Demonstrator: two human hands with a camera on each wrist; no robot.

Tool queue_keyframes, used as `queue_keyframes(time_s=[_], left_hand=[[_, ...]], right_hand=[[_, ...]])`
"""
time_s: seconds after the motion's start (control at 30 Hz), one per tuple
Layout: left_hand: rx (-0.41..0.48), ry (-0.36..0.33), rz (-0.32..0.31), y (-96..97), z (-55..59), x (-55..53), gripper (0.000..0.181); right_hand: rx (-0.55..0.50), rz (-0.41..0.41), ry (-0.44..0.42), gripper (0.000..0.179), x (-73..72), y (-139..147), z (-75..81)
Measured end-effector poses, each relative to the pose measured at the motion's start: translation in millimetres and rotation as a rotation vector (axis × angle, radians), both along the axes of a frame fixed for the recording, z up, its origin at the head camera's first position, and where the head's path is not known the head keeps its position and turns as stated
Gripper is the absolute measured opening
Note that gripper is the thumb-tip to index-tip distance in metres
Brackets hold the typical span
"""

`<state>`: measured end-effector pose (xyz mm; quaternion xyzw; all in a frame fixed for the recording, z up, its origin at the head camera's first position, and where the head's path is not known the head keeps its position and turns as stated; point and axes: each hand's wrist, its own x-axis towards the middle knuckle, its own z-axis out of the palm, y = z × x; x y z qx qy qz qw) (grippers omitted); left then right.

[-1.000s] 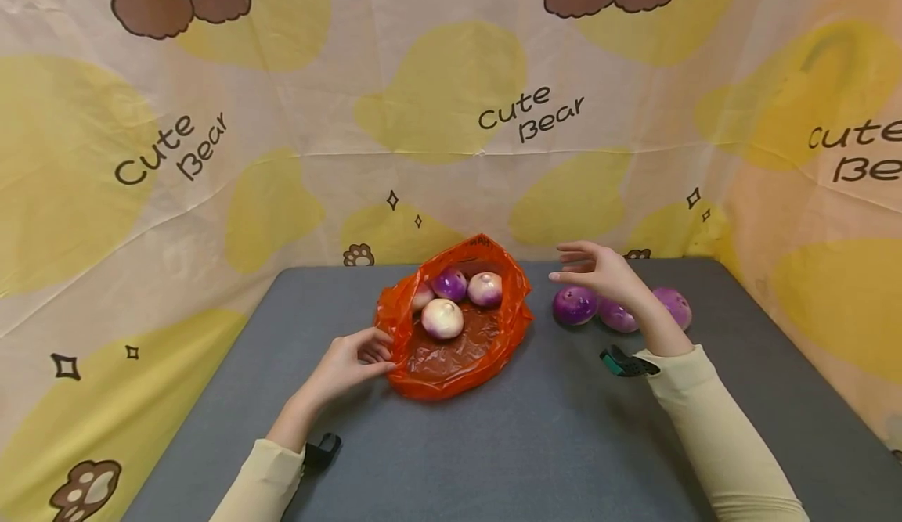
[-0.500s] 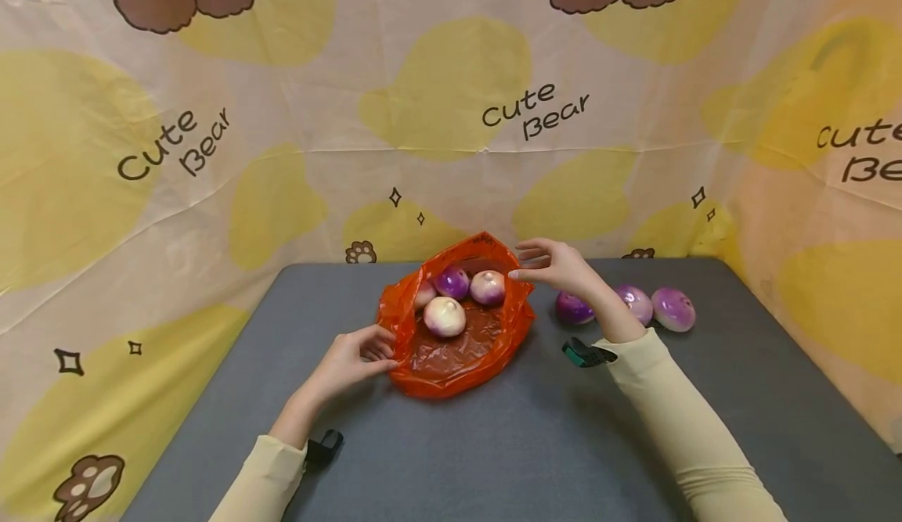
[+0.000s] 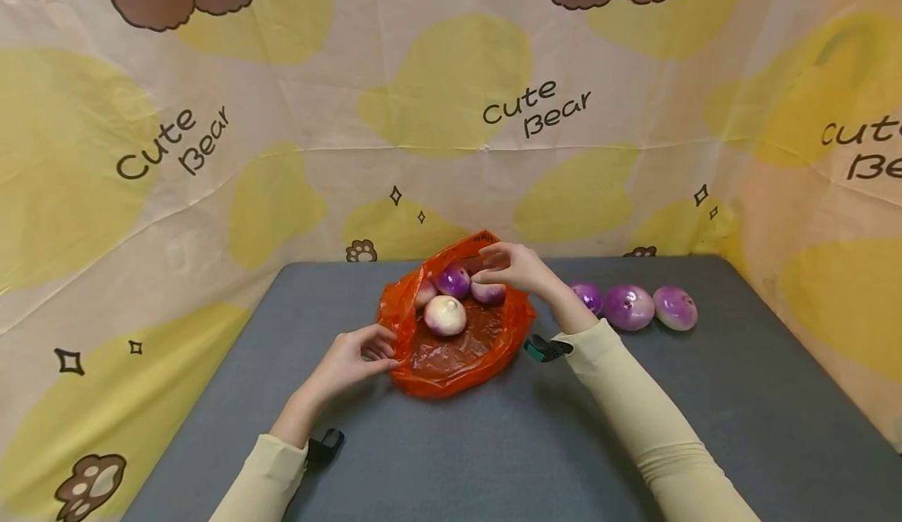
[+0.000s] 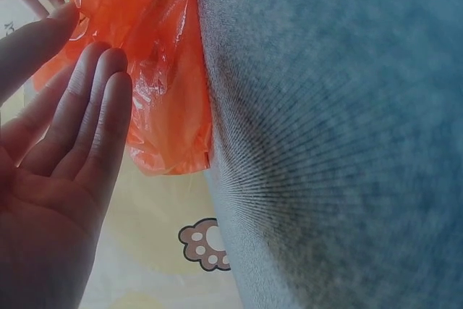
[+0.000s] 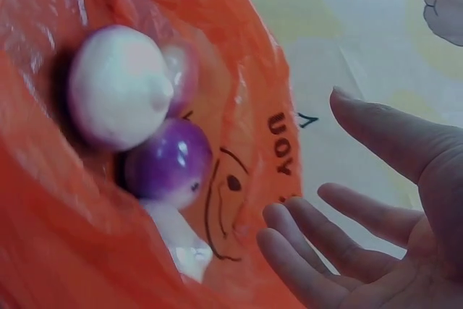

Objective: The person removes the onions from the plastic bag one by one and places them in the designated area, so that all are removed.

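Note:
An orange-red plastic bag lies with its mouth facing me. Inside are several purple-and-white onions, among them a pale one at the front and a darker purple one behind it. My left hand is at the bag's left rim, its fairly straight fingers against the plastic. My right hand hovers at the right side of the bag's mouth, partly hiding the right-hand onion. In the right wrist view its fingers are spread, with nothing between them.
To the right of the bag, three purple onions lie in a row: one partly behind the right forearm, a middle one and an outer one. A printed cloth hangs behind the grey table.
My right hand has moved left, from above the onion row to the bag's mouth, uncovering more of the row. My left hand has stayed at the rim.

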<state>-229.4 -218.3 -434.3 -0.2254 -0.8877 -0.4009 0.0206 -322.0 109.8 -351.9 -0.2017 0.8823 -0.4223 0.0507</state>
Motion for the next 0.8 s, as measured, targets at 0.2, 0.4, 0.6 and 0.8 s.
queue_keyframes(time_s=[0.2,0.4,0.6,0.8], left_hand=[[-0.006,-0.001,0.001,0.5,0.1,0.0,0.030],[-0.009,-0.002,0.003,0.5,-0.2,-0.1,0.031],[-0.004,-0.003,-0.002,0.1,-0.9,-0.5,0.031],[-0.006,-0.004,-0.001,0.4,-0.3,0.0,0.030]], right_hand=[[-0.042,0.004,-0.085,0.059,-6.2,-16,-6.7],[-0.019,-0.019,-0.109,0.061,-8.6,-29,-16.8],[-0.027,-0.049,-0.163,0.063,-11.7,-36,-31.3],[0.013,-0.051,-0.140,0.061,-12.3,-36,-45.2]])
